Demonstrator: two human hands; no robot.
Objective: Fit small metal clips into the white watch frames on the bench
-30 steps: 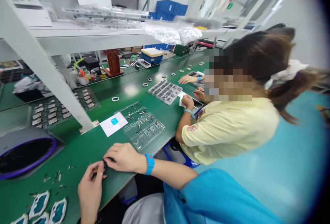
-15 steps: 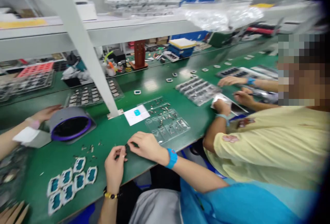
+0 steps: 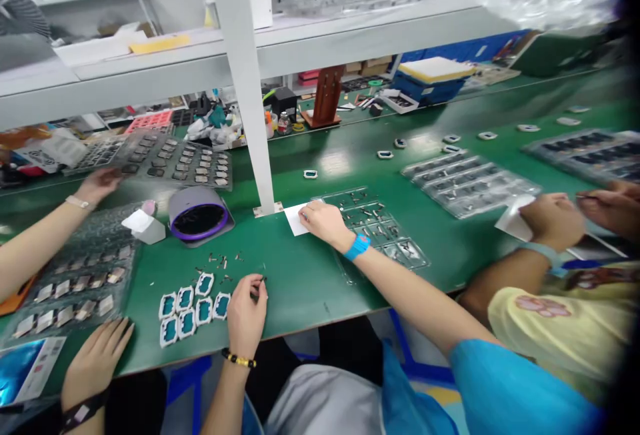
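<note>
My left hand (image 3: 248,311) is above the green bench, thumb and forefinger pinched on a small dark part (image 3: 263,279). To its left lie several white frames with teal centres (image 3: 203,311) in two close rows, and small loose metal pieces (image 3: 223,262) are scattered behind them. My right hand (image 3: 325,223), with a blue wristband, is over a white card (image 3: 296,223), its fingers drawn together at the card's surface. The blue piece on that card is hidden by the hand. Beside my right wrist is a clear compartment tray (image 3: 380,225) of small metal parts.
A white post (image 3: 247,101) rises from the bench near the card. A grey, purple-rimmed device (image 3: 200,218) stands left of it. At left, a co-worker's hands (image 3: 97,355) are near trays of parts; another co-worker's hands (image 3: 553,221) work at right. A shelf (image 3: 375,38) spans above.
My right hand has left its place beside the left hand and moved forward onto the white card, covering the blue piece. My left hand keeps its pinch. The view has swung left.
</note>
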